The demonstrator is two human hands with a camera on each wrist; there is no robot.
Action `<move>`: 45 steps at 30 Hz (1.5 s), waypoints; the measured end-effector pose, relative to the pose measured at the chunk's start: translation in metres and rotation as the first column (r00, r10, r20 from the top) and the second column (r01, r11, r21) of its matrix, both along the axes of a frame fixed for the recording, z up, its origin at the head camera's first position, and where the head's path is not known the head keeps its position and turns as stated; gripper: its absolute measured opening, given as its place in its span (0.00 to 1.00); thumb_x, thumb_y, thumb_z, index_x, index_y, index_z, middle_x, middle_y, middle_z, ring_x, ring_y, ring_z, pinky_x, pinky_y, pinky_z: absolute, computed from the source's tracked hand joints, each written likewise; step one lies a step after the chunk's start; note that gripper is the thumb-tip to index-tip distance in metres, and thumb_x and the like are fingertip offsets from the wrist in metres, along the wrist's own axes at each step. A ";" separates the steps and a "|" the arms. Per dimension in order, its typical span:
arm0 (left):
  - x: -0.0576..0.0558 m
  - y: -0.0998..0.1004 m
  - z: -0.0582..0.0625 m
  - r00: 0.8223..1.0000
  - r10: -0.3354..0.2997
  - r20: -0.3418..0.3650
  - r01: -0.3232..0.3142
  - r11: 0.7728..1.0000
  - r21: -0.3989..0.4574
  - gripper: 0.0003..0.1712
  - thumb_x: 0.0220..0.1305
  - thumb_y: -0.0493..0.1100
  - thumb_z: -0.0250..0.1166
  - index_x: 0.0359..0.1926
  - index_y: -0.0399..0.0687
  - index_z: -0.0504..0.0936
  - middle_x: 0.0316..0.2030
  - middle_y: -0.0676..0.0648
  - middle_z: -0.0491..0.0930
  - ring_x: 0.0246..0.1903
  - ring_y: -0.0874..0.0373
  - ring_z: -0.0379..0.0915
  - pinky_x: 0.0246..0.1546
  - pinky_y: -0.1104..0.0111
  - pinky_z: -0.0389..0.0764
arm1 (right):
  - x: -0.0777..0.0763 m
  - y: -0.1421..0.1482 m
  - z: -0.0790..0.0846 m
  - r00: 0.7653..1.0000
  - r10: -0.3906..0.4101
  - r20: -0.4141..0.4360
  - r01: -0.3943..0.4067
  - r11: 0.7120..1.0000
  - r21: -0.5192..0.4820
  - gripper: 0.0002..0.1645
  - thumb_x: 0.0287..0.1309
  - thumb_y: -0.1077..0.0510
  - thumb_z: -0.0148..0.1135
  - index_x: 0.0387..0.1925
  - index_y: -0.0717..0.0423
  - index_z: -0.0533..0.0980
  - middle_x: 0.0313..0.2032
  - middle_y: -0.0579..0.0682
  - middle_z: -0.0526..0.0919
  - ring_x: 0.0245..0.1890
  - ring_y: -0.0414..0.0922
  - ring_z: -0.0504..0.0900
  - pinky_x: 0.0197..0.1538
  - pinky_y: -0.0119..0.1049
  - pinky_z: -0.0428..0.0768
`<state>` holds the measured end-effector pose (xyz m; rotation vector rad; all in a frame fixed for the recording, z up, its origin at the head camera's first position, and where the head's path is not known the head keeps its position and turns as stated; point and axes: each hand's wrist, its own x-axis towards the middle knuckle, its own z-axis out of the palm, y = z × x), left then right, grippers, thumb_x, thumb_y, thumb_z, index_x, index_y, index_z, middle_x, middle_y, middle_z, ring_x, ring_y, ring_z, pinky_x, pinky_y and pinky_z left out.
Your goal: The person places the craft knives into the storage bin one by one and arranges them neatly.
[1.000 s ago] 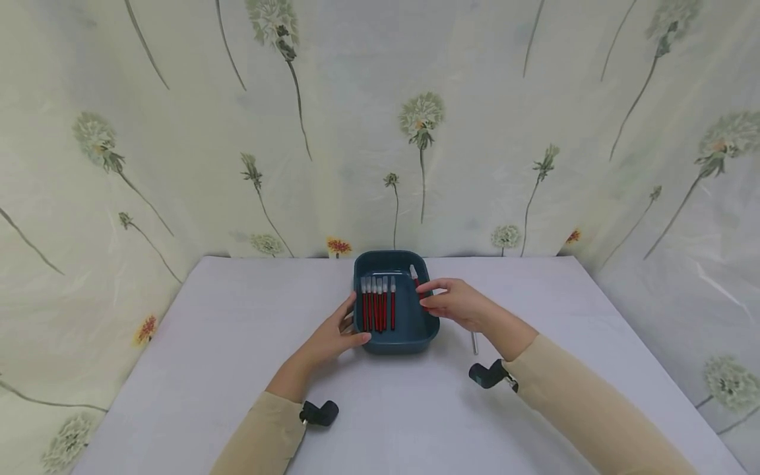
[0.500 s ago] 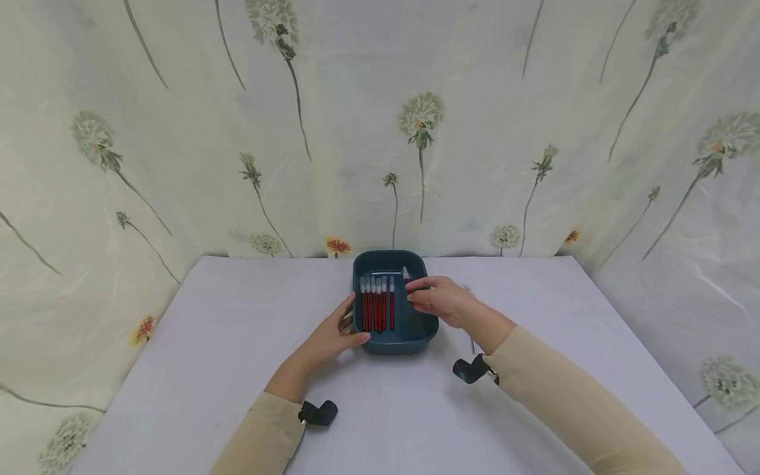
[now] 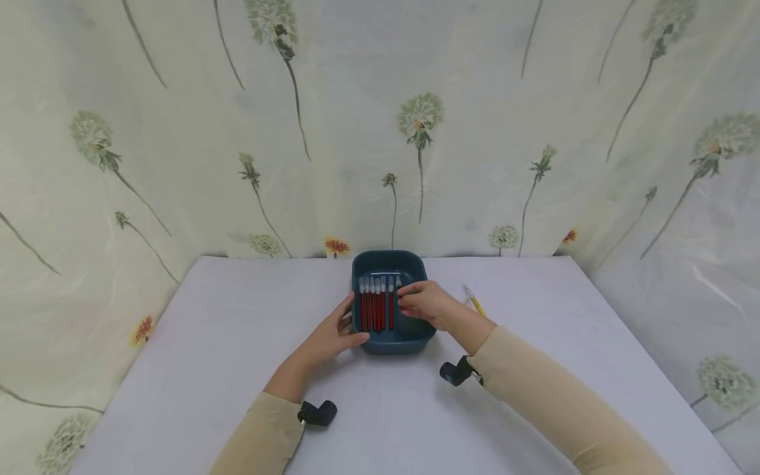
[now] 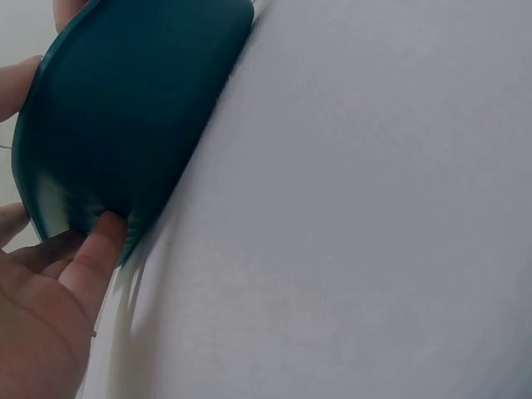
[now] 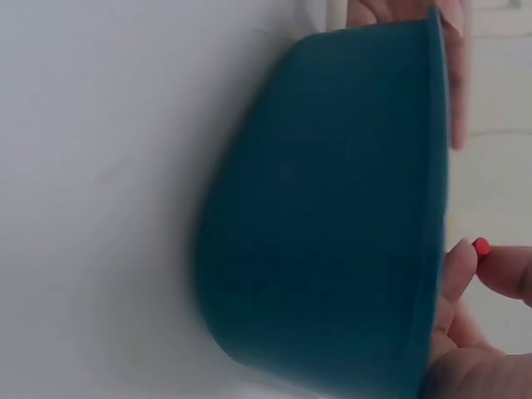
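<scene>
A dark teal plastic tub [image 3: 394, 348] stands at the table's back edge. My left hand [image 3: 332, 338] grips its left side, thumb at the near corner and fingers along the outer wall, as the left wrist view shows. Several slim red pen-like sticks [image 3: 373, 311] with clear caps lie side by side in the tub's left half. Over the tub's right half, my right hand [image 3: 429, 303] pinches another red pen-like stick [image 5: 481, 247] between thumb and fingers. Only its clear cap shows past the fingertips in the head view, close to the right end of the row.
To the tub's right, partly behind my right wrist, a yellow pen-like stick [image 3: 477, 305] and a clear-capped one lie on the white table [image 3: 380, 415]. A flower-patterned cloth [image 3: 332, 165] hangs behind and at the sides.
My right hand has moved left over the tub with the red stick, up to the row. The yellow stick has come into view behind it. My left hand has stayed on the tub.
</scene>
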<state>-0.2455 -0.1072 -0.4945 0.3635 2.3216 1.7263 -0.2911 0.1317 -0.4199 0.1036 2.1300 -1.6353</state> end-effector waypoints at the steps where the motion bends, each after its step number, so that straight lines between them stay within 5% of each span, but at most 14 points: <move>1: 0.000 0.000 0.000 1.000 0.001 0.000 -0.001 1.000 -0.002 0.56 0.63 0.46 0.72 0.81 0.53 0.45 0.77 0.39 0.50 0.73 0.39 0.55 0.68 0.52 0.65 | 0.000 -0.001 -0.002 1.000 -0.001 -0.007 0.001 1.000 0.013 0.23 0.69 0.65 0.57 0.62 0.69 0.72 0.57 0.65 0.76 0.39 0.45 0.81 0.47 0.32 0.84; 9: -0.001 0.000 0.002 1.000 -0.005 0.003 0.005 1.000 -0.008 0.56 0.64 0.46 0.72 0.81 0.53 0.44 0.77 0.38 0.50 0.73 0.39 0.54 0.68 0.52 0.65 | -0.002 -0.009 -0.013 0.999 -0.006 -0.050 0.009 0.998 0.059 0.21 0.67 0.67 0.58 0.60 0.70 0.73 0.52 0.62 0.78 0.35 0.44 0.80 0.51 0.39 0.84; 18: -0.001 0.000 0.003 1.000 -0.011 0.017 0.011 1.000 0.013 0.56 0.64 0.44 0.71 0.81 0.55 0.44 0.78 0.39 0.49 0.74 0.40 0.53 0.69 0.54 0.65 | -0.004 -0.016 -0.016 0.997 -0.028 -0.068 0.038 0.988 0.147 0.18 0.66 0.66 0.60 0.56 0.66 0.76 0.53 0.62 0.77 0.36 0.45 0.80 0.45 0.35 0.85; 31: 0.000 0.001 0.002 1.000 -0.011 0.004 0.011 1.000 0.004 0.55 0.64 0.43 0.71 0.81 0.53 0.44 0.77 0.38 0.50 0.73 0.39 0.53 0.68 0.53 0.65 | -0.005 -0.015 -0.020 0.997 -0.039 -0.068 0.051 0.982 0.182 0.15 0.67 0.65 0.60 0.54 0.61 0.77 0.55 0.61 0.77 0.38 0.48 0.81 0.48 0.37 0.84; 45: 0.001 0.002 0.003 1.000 0.000 0.010 0.000 1.000 0.004 0.55 0.64 0.44 0.71 0.81 0.54 0.45 0.77 0.38 0.51 0.73 0.38 0.54 0.68 0.52 0.65 | 0.000 -0.011 -0.018 0.994 -0.023 -0.108 0.042 0.984 0.174 0.20 0.67 0.64 0.60 0.60 0.61 0.76 0.46 0.57 0.77 0.35 0.46 0.78 0.49 0.42 0.81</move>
